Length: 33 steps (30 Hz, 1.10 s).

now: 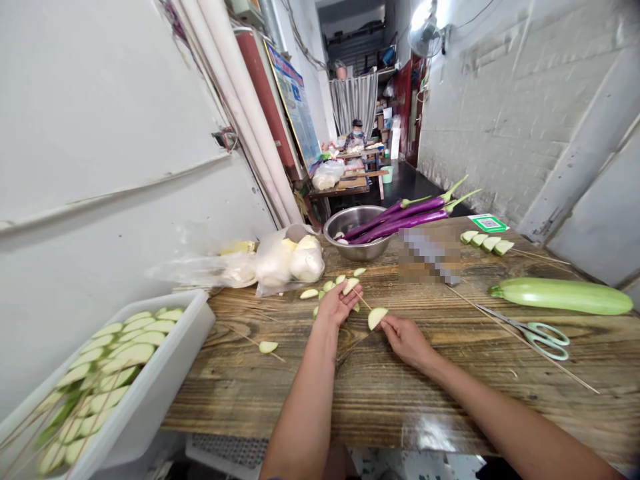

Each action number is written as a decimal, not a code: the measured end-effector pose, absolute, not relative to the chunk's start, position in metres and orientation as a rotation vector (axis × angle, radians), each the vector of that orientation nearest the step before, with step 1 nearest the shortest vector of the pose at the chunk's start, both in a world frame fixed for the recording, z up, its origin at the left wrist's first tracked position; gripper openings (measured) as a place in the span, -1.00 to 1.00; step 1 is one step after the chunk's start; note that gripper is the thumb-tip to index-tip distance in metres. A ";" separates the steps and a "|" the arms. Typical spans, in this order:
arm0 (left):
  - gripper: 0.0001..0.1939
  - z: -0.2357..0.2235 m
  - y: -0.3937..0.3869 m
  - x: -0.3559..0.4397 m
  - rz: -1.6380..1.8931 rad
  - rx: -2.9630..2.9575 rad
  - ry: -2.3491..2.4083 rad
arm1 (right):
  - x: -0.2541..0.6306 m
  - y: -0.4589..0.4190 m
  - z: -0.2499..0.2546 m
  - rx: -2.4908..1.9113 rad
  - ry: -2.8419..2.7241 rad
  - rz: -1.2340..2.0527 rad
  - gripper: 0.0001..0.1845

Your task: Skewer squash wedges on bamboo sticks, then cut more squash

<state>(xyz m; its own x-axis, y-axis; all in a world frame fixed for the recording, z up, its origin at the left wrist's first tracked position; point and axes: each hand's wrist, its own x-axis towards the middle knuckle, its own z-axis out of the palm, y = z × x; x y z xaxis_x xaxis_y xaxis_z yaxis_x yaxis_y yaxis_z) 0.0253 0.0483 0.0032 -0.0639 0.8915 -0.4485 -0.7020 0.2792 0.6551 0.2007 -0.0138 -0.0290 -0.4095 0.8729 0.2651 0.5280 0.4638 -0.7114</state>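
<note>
My left hand (336, 305) is palm up over the middle of the table, a half-round zucchini slice (351, 285) at its thumb and fingertips. A thin wooden skewer (363, 299) runs from there toward a second zucchini slice (377, 318), which my right hand (403, 337) pinches at its edge. Whether the skewer pierces both slices is too small to tell. Several loose slices (309, 293) lie just beyond my left hand. Nearer the left side, another slice (269, 347) rests by a skewer on the wooden table (380, 393).
At left stands a white tub (165, 360) of skewered slices. Plastic bags (290, 260) and a steel bowl (360, 252) with long purple eggplants (400, 220) are behind. On the right are a blurred blade (427, 253), scissors (543, 337), a whole zucchini (563, 296) and skewered slices (486, 241). A person sits far back.
</note>
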 end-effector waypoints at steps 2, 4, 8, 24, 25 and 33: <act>-0.94 0.003 0.048 0.025 1.341 0.263 0.962 | 0.201 -0.014 -0.030 -1.158 -2.091 0.712 -0.71; -0.94 0.003 0.048 0.027 1.354 0.267 0.960 | 0.201 -0.014 -0.032 -1.158 -2.086 0.713 -0.71; -0.94 0.002 0.047 0.032 1.316 0.259 0.957 | 0.200 -0.014 -0.034 -1.183 -2.058 0.714 -0.70; -0.89 -0.002 0.028 0.078 1.117 0.475 1.056 | 0.202 -0.004 -0.031 -1.302 -1.904 0.596 -0.69; -0.87 0.000 0.029 0.076 1.128 0.497 1.052 | 0.203 -0.003 -0.030 -1.298 -1.891 0.595 -0.69; -0.79 0.007 0.037 0.006 1.446 1.284 1.644 | 0.214 0.016 -0.031 -1.404 -1.580 0.548 -0.65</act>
